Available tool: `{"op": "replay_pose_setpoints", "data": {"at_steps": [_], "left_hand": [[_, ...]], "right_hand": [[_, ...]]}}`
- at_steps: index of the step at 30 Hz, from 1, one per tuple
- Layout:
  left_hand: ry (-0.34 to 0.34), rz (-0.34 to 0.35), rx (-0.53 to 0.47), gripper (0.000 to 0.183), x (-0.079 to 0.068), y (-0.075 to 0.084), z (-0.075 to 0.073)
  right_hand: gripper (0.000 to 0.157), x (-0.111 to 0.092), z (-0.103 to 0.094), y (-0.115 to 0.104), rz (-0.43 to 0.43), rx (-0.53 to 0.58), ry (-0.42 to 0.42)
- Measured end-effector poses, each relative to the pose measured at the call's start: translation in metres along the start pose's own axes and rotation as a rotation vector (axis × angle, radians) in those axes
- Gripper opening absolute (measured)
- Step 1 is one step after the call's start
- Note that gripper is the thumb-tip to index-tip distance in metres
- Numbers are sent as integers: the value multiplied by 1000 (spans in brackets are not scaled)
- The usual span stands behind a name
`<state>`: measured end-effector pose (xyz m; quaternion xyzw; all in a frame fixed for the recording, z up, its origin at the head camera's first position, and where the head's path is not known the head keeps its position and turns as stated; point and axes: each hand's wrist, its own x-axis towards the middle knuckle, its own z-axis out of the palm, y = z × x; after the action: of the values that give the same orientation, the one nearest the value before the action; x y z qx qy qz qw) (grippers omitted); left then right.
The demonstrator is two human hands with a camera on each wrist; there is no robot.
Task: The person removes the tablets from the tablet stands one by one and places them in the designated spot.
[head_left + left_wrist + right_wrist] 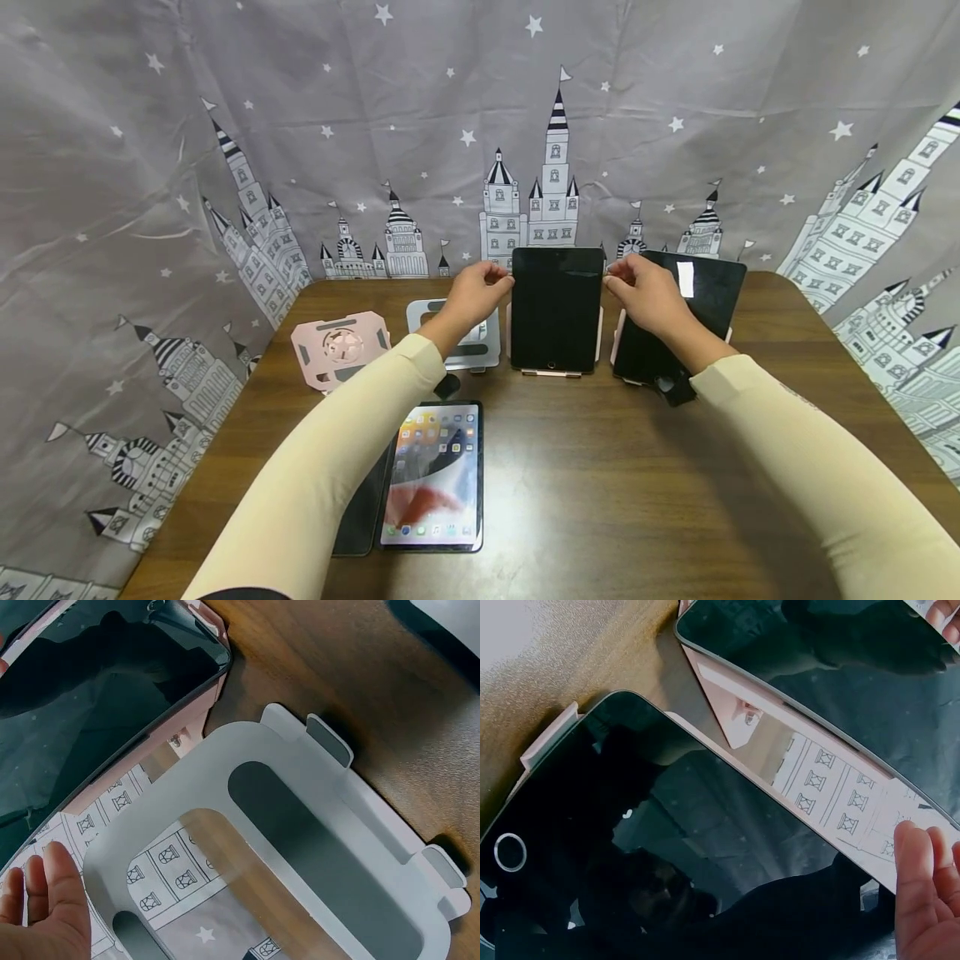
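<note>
A black-screened tablet (557, 321) stands upright on a pink stand at the middle of the table. My left hand (477, 292) is at its upper left edge in the head view, my right hand (647, 287) at its upper right edge, fingertips right beside the sides. In the left wrist view the left fingers (56, 881) extend near the tablet's edge, over the grey stand's corner. The right fingers (922, 862) look straight in the right wrist view, between the middle tablet (855, 712) and the right tablet (712, 840). Both thumbs are out of the wrist views.
The right tablet (712, 292), with a white label, leans on another pink stand, partly behind my right arm. A grey stand (480, 360) and a pink stand (367, 333) stand on the left. A lit tablet (431, 492) lies flat in front, beside a dark tablet (357, 521).
</note>
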<state>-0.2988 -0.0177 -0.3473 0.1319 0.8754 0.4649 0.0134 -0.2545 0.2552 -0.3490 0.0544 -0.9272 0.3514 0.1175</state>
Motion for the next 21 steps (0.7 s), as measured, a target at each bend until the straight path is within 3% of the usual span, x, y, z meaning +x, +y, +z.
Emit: {"op": "replay_pose_setpoints", "data": {"at_steps": [16,21], "left_hand": [[31,-26,15,21,6,-1,14],[44,-26,4,20,6,-1,16]], "right_hand": [[24,7,9,3,12,65,-36],[21,8,12,7,-8,79,-4]]}}
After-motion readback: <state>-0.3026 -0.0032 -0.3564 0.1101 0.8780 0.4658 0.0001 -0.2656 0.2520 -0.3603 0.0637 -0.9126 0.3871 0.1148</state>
